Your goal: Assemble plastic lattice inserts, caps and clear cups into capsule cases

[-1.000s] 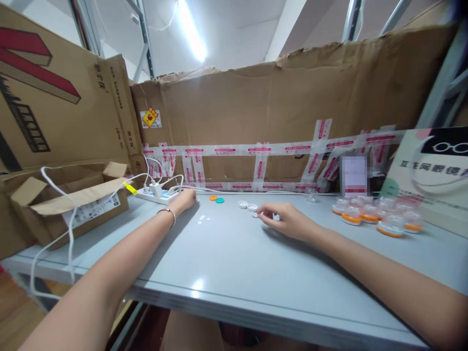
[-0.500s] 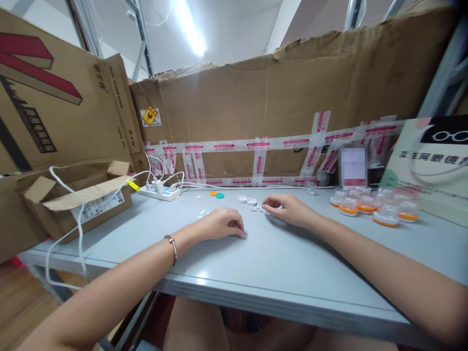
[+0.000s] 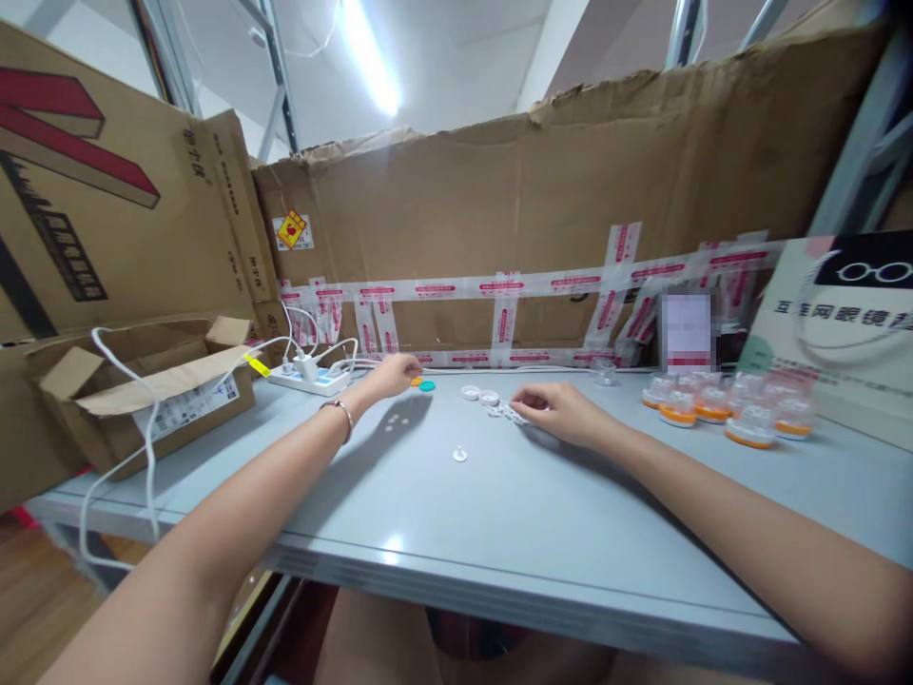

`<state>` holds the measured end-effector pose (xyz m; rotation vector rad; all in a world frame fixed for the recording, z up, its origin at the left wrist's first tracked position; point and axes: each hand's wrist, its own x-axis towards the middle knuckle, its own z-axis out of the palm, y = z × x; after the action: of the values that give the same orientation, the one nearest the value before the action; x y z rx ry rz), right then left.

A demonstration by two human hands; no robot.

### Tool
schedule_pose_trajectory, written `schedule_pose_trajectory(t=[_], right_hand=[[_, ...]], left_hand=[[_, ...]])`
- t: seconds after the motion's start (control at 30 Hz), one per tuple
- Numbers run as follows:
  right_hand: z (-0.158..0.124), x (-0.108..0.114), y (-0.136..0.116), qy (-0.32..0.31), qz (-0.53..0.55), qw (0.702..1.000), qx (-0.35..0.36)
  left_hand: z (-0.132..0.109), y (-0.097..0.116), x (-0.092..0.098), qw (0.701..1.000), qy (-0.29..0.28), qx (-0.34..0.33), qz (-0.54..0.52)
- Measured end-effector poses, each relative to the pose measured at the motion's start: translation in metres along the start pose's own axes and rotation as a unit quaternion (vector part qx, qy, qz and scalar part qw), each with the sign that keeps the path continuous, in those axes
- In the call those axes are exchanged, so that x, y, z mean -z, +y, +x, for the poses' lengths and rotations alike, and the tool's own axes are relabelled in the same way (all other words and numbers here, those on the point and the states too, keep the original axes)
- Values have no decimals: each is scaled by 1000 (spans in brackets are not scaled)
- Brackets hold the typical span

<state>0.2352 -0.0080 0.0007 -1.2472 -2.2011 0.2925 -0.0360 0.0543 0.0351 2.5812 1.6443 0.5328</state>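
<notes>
My left hand [image 3: 391, 374] reaches far across the grey table [image 3: 499, 514], fingers drawn together with their tips on an orange ring [image 3: 416, 381]. A teal ring [image 3: 427, 386] lies just right of it. My right hand [image 3: 553, 407] rests on the table with curled fingers pinching at a cluster of small white parts [image 3: 503, 411]. Two white caps [image 3: 479, 394] sit just beyond that cluster. One small white cap [image 3: 460, 455] lies alone between my hands. A few tiny white bits [image 3: 396, 420] lie under my left forearm's shadow.
Several clear containers with orange lids [image 3: 720, 411] stand at the right, before a printed glasses box [image 3: 834, 323]. A small clear cup [image 3: 603, 373] sits by the taped cardboard wall [image 3: 534, 209]. A power strip [image 3: 310, 381] with cables and an open cardboard box [image 3: 143, 390] occupy the left.
My left hand came to the table's middle, left the small white cap there, then reached back out to the orange ring. My right hand stayed at the white parts.
</notes>
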Motion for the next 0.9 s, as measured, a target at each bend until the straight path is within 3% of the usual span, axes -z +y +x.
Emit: schedule_pose_trajectory(t=[0.13,0.33,0.47,0.57,0.67,0.77,0.9], right_hand=[[-1,-1,0,-6,2,1000,-3],[-1,-2,0,-16,10,1000,-4],[-1,-3,-1,-18,17,1000,-1],[-2,-2,-1,-20,23,1000,2],[-2,-1,-2,-20,32,999,3],[-3,-2,-4,-22,51,998,0],[-5,-6,-14,-36,84,996,8]], left_hand=[[19,-23,-16,998,-18,28,44],[22,-30,-38,995,-48,38,80],[18,-29,-37,994,-29,52,89],[12,-21,-25,996,-14,36,83],[-4,1,-5,998,-3,-24,60],[-35,30,11,991,-5,-131,16],[-78,57,11,970,-8,-243,-27]])
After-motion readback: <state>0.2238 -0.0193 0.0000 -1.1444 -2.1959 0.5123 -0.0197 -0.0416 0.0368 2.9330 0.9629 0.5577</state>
